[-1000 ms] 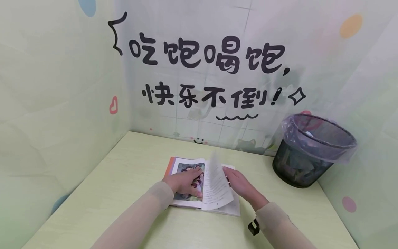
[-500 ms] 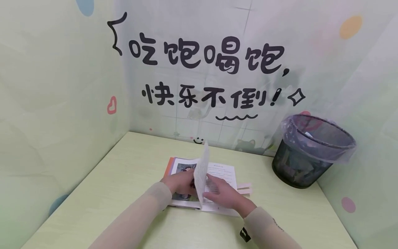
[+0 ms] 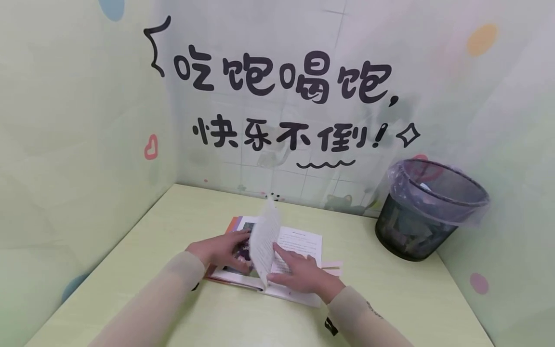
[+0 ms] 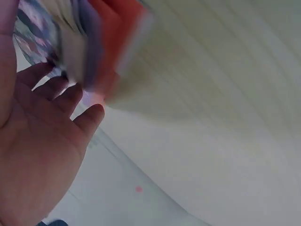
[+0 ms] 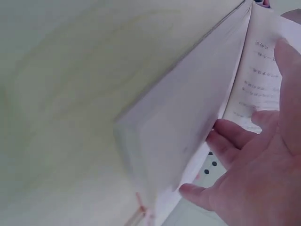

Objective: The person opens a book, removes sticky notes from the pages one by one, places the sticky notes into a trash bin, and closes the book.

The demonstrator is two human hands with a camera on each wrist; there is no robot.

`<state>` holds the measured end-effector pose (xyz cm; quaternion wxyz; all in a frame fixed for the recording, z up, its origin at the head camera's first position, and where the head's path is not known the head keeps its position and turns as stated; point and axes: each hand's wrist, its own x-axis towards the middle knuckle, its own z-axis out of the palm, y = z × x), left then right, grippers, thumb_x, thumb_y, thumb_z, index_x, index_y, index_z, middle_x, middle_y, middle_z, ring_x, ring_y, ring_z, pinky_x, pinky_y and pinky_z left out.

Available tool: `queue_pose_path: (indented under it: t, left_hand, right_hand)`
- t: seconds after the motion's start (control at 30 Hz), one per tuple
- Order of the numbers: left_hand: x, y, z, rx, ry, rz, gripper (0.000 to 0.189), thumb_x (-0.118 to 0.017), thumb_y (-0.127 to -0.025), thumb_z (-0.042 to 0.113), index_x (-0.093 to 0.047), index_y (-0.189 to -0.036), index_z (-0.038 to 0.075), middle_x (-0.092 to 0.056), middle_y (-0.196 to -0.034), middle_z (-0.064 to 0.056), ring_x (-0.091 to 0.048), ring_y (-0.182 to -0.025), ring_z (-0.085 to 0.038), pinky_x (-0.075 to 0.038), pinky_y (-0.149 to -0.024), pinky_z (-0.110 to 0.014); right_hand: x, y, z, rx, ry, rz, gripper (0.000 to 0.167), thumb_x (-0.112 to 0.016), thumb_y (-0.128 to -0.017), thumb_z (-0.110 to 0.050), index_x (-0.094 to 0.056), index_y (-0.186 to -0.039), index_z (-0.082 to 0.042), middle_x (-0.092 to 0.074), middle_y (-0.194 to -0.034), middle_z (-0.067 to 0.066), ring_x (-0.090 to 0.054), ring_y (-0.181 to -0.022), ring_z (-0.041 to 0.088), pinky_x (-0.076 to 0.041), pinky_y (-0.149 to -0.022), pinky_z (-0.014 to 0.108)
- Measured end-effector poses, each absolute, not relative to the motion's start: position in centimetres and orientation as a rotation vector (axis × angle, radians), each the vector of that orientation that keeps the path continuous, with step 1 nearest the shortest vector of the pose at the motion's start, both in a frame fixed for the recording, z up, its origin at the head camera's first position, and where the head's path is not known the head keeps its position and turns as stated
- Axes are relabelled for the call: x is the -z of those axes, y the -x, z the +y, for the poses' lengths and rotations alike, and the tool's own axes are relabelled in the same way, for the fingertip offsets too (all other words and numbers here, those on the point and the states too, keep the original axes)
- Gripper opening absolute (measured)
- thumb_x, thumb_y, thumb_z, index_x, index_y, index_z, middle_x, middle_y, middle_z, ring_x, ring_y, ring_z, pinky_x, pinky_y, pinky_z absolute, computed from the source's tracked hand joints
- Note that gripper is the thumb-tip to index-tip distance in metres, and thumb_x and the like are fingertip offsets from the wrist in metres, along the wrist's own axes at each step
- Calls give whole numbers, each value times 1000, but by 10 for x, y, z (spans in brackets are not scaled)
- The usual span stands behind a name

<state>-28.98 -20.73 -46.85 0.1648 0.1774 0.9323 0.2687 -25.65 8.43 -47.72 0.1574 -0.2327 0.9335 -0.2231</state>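
An open book (image 3: 303,241) lies on the table, its orange and purple edges showing at the left. One printed page (image 3: 265,241) stands raised near the spine, tilted toward the left. My right hand (image 3: 299,274) is over the right-hand page, fingers extended, the fingertips right at the raised page. In the right wrist view, the fingers (image 5: 233,136) are spread between that page and the one below. My left hand (image 3: 221,250) is at the left side, with loosely bent fingers over the illustrated page (image 3: 244,250). The left wrist view shows the palm beside the book's orange cover (image 4: 113,33).
Pale pink strips (image 3: 333,268) stick out from the book's right edge. A black mesh bin (image 3: 412,231) with a purple bag (image 3: 466,212) stands at the right rear. Printed walls (image 3: 277,173) border the pale wooden table (image 3: 199,202) behind and on both sides.
The raised page has swung from the right side over to the left of the spine. My right hand moved left with it. My left hand drew back left, and the book shifted slightly left.
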Motion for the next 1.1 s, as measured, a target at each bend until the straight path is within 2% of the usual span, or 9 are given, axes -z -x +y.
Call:
queue_pose_path:
  t: [0.13,0.27,0.37,0.5,0.6,0.67,0.77,0.9,1.1]
  left_hand:
    - [474,295,-238,-773,-520,2662,87,-98,-84,38,-55,-158,24,-60,-158,-5,-56,-140,-29,-42,-127,-61]
    - [472,299,-256,-659,-505,2688,91,-95,-86,33,-52,-163,12,-56,-163,-12,-52,-148,-37,-39,-128,-64]
    - [465,300,-261,-604,-424,2689,93,-95,-84,28,-52,-164,9,-53,-167,-15,-46,-156,-42,-36,-130,-67]
    - [455,305,-260,-564,-427,2724,74,-89,-88,18,-60,-156,6,-59,-160,-15,-52,-150,-41,-39,-128,-66]
    - [451,310,-253,-586,-474,2756,66,-84,-95,16,-59,-154,0,-63,-153,-18,-58,-141,-39,-43,-126,-64]
    - [450,312,-244,-632,-498,2764,65,-83,-98,18,-57,-154,-1,-64,-150,-19,-60,-135,-37,-45,-124,-62]
    - [449,311,-229,-676,-546,2766,66,-81,-100,20,-55,-157,1,-61,-155,-21,-58,-142,-40,-42,-127,-62]
    - [447,309,-206,-700,-589,2739,69,-80,-101,27,-53,-161,8,-48,-171,-19,-40,-162,-43,-33,-133,-63]
    - [449,306,-171,-715,-617,2669,91,-88,-94,44,-45,-169,17,-31,-181,-14,-29,-168,-39,-28,-135,-62]
  right_hand:
    - [470,253,71,537,649,2700,85,-59,-102,-74,-27,-174,-43,-46,-173,11,-40,-163,35,-18,-129,80]
    - [469,251,58,435,653,2752,85,-59,-101,-76,-31,-173,-41,-49,-169,17,-45,-158,41,-20,-127,83]
    - [469,250,51,391,639,2777,88,-60,-99,-79,-33,-173,-40,-50,-166,19,-49,-153,43,-25,-124,85]
    - [466,252,46,357,595,2794,89,-65,-96,-77,-37,-172,-40,-51,-165,18,-54,-148,42,-33,-121,84]
    - [464,254,44,352,572,2790,88,-69,-95,-74,-39,-171,-39,-50,-166,19,-58,-146,43,-36,-120,81]
    - [461,255,43,347,563,2784,88,-70,-94,-72,-40,-170,-39,-49,-167,20,-60,-144,45,-37,-121,79]
    - [458,257,45,355,576,2769,89,-71,-94,-71,-40,-170,-39,-47,-169,22,-62,-141,49,-38,-122,78]
    - [456,263,55,384,596,2730,88,-72,-93,-71,-39,-170,-43,-42,-173,21,-61,-140,54,-46,-117,75]
    - [456,269,67,409,610,2706,88,-73,-93,-70,-38,-170,-45,-40,-175,19,-60,-142,54,-49,-113,76]
